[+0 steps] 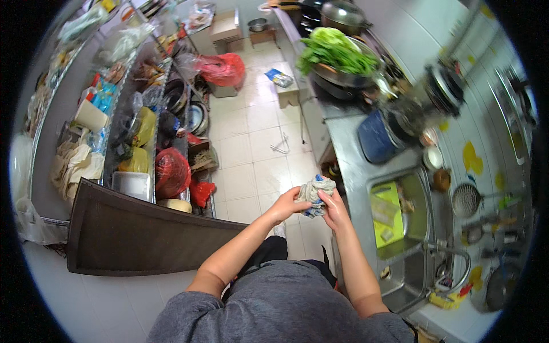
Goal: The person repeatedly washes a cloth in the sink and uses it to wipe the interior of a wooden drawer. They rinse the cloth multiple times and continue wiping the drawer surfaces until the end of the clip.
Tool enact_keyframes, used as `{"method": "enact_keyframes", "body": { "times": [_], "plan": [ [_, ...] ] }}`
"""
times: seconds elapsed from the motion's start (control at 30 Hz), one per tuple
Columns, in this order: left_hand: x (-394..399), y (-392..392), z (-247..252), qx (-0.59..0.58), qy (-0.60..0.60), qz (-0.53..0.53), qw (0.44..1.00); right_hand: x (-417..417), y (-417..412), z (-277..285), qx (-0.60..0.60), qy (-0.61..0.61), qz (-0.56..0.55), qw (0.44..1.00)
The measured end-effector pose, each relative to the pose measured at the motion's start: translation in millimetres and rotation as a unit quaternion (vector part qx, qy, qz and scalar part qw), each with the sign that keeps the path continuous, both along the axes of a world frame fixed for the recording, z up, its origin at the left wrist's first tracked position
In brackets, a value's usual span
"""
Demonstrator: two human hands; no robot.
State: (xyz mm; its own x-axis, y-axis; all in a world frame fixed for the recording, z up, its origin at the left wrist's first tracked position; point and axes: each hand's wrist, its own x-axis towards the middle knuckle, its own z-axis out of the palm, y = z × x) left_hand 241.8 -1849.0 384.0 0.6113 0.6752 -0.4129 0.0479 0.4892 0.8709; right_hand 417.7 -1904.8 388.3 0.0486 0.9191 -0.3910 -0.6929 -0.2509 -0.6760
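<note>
A bunched-up cloth (316,193), pale grey with blue patches, is held between both hands in front of my body, over the tiled floor. My left hand (288,205) grips its left side, with the thumb across the front. On the other side, my right hand (333,206) closes around the cloth's right edge. To the right of my hands is a steel sink (414,206). Inside it lies a yellow-green cutting board (389,214) with a translucent item on top.
Leafy greens (336,53) fill a bowl on the counter, near a blue container (379,135). A curved faucet (461,261) reaches over the sink. Crowded shelves (128,128) line the left, beside an open dark door (150,236). A low stool (288,96) stands on the floor.
</note>
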Motion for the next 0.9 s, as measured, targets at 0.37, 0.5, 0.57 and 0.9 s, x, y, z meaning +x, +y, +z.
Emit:
{"method": "enact_keyframes", "body": {
  "times": [0.37, 0.5, 0.57, 0.9],
  "plan": [
    [-152.1, 214.7, -2.2, -0.077, -0.116, 0.378, 0.915, -118.7, 295.5, 8.0, -0.049, -0.169, 0.130, 0.976],
    [-173.2, 297.1, 3.7, -0.071, -0.147, 0.467, 0.869, -145.8, 406.8, -26.3, -0.106, -0.153, 0.070, 0.980],
    [-180.9, 342.0, 14.7, -0.074, -0.122, 0.505, 0.851, -158.0, 470.1, -62.9, -0.112, -0.123, 0.069, 0.984],
    [-258.6, 545.1, 25.1, -0.013, -0.043, 0.562, 0.826, -269.8, 710.8, -134.1, -0.172, 0.141, 0.074, 0.972]
  ]
}}
